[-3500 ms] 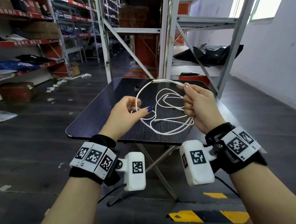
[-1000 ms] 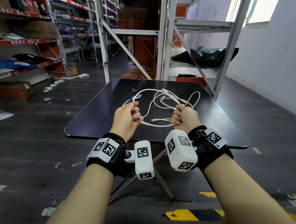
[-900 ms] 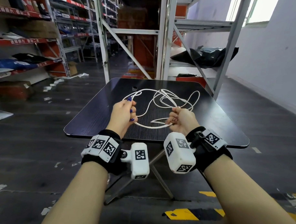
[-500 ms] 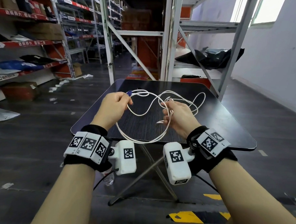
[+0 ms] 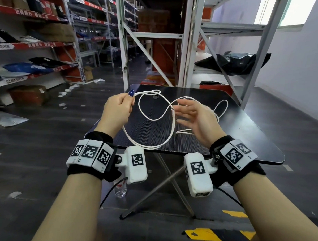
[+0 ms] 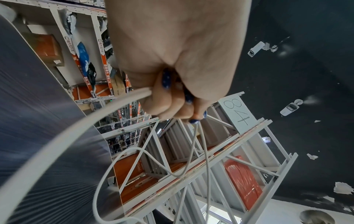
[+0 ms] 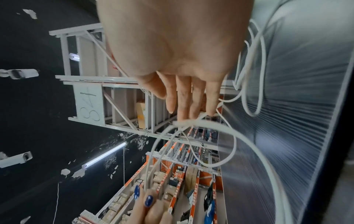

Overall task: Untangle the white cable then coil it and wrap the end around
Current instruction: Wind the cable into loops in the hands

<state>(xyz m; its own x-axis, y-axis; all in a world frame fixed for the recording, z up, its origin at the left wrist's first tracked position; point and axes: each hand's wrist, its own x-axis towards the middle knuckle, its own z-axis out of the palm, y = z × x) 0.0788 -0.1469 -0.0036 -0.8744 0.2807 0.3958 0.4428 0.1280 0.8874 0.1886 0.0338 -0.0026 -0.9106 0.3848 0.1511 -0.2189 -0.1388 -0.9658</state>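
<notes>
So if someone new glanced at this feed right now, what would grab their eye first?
The white cable, looping in the air between the two hands over the dark folding table. The left hand pinches its strands at the upper left, blue nails showing, while the right hand is spread open with the cable lying against its fingertips. More loose loops trail on the table behind that hand.
</notes>
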